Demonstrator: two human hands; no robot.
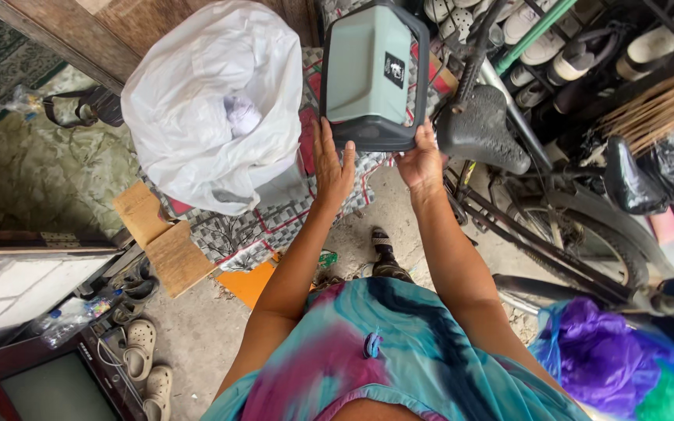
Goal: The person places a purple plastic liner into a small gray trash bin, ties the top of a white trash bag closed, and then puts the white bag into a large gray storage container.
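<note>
In the head view, both bare arms reach up from the lower middle of the frame toward a grey-green bin lid with a dark frame [374, 74] at top centre. The left hand [332, 168] lies with its fingers spread flat against the lid's lower left edge, palm open on the dark rim. The right hand [421, 161] curls around the lower right corner of the lid, fingers closed on the rim. The lid is tilted, its pale swing flap facing the camera, and is held up between the two hands.

Just left of the lid, in the upper left centre, stands a bin lined with a white plastic bag [212, 101], its mouth open and crumpled white material inside. Bag and lid are close beside each other but apart. Under the bag lies a patterned mat [263, 226] with red edging, and two wooden boards [161, 242] lie at its lower left.

To the right of the lid, a black bicycle saddle [481, 129] sits just beside the right hand, with the bicycle frame [540, 242] running toward the lower right. A purple and blue bag [610, 359] fills the lower right corner. Pale sandals [146, 359] lie on the concrete floor [196, 335] at lower left.
</note>
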